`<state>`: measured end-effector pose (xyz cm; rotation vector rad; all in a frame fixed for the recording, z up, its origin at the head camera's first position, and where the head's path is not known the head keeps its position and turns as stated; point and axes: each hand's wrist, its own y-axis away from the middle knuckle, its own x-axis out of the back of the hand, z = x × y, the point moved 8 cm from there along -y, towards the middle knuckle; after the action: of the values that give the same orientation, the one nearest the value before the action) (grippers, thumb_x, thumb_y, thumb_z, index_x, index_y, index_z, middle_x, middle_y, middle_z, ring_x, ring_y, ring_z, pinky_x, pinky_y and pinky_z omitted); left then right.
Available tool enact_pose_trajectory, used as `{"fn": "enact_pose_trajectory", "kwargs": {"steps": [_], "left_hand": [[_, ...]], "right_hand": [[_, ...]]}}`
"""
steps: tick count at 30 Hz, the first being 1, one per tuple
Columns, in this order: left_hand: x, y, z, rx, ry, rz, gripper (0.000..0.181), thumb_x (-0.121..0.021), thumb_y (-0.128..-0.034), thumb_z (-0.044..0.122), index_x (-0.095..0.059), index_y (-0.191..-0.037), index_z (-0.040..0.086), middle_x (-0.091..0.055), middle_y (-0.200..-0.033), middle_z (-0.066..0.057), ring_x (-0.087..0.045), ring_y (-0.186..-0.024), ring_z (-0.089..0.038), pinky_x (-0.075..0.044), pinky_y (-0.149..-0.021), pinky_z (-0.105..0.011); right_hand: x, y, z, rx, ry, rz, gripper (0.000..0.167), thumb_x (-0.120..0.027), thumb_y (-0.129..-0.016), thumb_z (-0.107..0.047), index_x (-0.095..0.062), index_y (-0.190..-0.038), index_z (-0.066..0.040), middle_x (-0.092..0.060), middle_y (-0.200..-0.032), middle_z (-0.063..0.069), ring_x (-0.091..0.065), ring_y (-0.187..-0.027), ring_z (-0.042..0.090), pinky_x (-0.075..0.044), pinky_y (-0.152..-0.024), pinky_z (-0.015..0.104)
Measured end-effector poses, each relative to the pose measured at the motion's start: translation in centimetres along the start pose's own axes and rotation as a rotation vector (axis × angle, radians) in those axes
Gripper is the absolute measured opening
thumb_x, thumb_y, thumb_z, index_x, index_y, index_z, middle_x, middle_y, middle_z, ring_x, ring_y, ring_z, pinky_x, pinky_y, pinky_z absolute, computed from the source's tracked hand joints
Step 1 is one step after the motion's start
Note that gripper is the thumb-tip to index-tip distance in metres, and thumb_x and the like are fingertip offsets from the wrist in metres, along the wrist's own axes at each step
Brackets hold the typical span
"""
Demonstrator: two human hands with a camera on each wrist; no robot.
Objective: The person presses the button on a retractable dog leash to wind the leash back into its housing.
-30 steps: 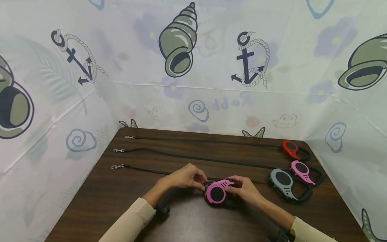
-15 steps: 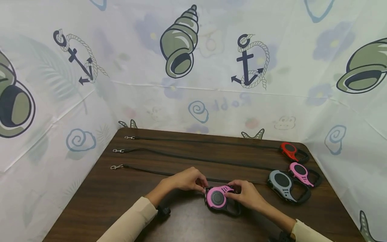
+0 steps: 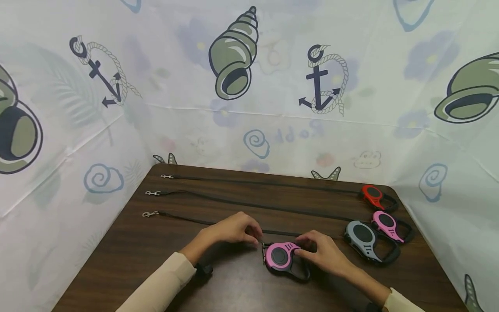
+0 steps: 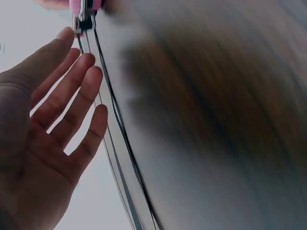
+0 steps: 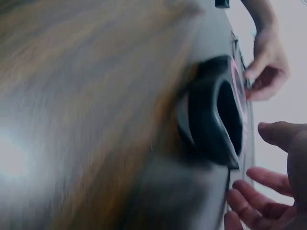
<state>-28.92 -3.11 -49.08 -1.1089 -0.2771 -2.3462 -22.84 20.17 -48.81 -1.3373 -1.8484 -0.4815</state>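
Note:
A pink and black retractable dog leash [image 3: 279, 256] lies flat on the dark wooden table, its black loop handle [image 5: 211, 115] toward the right. At its left end sits a metal clip [image 4: 85, 21]. My left hand [image 3: 239, 229] hovers just left of the clip, thumb and fingers apart, holding nothing. Against the leash's upper right edge, my right hand [image 3: 326, 253] has its thumb close by; whether it touches is hard to tell. In the right wrist view, the right hand's fingers [image 5: 252, 201] are spread and loosely bent, with nothing between them.
Red [image 3: 373, 196], pink [image 3: 386, 221] and grey [image 3: 362, 234] leashes lie at the table's right side. Their black cords stretch left across the table [image 3: 128, 255], ending in metal clips [image 3: 151, 214]. Patterned white cloth [image 3: 175, 130] stands around the table's back and sides.
The pink leash has turned and settled flat, its handle now visible. My left hand has let go of its clip end and drawn left. My right hand's fingers have loosened from it.

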Motion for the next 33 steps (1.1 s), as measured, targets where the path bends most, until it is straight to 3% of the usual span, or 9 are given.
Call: {"fn": "enact_pose_trajectory", "kwargs": {"steps": [8,16,25,33], "left_hand": [[3.0,3.1,-2.0,0.007,-0.067,0.129,0.025,-0.082,-0.0947,0.021,-0.079,-0.117,0.010,-0.078,-0.111,0.001,-0.071,-0.097,-0.007,-0.060,-0.086,-0.028],[5.7,6.0,-3.5,0.033,-0.074,0.205,0.034,-0.083,-0.0944,0.024,-0.077,-0.123,0.007,-0.077,-0.117,-0.003,-0.073,-0.107,-0.018,-0.060,-0.092,-0.042],[8.0,9.3,-5.5,0.076,-0.109,0.267,0.038,-0.084,-0.0932,0.027,-0.076,-0.125,0.008,-0.076,-0.120,-0.002,-0.072,-0.112,-0.024,-0.060,-0.090,-0.049],[10.7,12.5,-7.5,0.161,-0.139,0.312,0.041,-0.086,-0.0903,0.026,-0.076,-0.124,0.006,-0.075,-0.122,-0.004,-0.071,-0.116,-0.030,-0.057,-0.095,-0.054]], "right_hand": [[3.3,1.7,1.2,0.062,0.088,0.023,0.036,-0.083,-0.093,-0.037,-0.075,-0.120,-0.014,-0.074,-0.114,-0.005,-0.072,-0.103,0.018,-0.059,-0.083,0.040],[5.8,2.6,1.2,0.230,0.205,0.068,0.036,-0.089,-0.087,-0.023,-0.075,-0.118,-0.010,-0.073,-0.117,-0.004,-0.072,-0.105,0.018,-0.061,-0.088,0.042],[8.8,4.1,2.3,0.265,0.315,0.092,0.042,-0.090,-0.086,-0.028,-0.075,-0.122,-0.012,-0.072,-0.112,-0.006,-0.068,-0.101,0.011,-0.060,-0.082,0.038],[11.4,5.3,3.7,0.252,0.314,0.101,0.044,-0.093,-0.082,-0.024,-0.075,-0.120,-0.009,-0.074,-0.110,-0.001,-0.074,-0.095,0.014,-0.062,-0.076,0.032]]}}
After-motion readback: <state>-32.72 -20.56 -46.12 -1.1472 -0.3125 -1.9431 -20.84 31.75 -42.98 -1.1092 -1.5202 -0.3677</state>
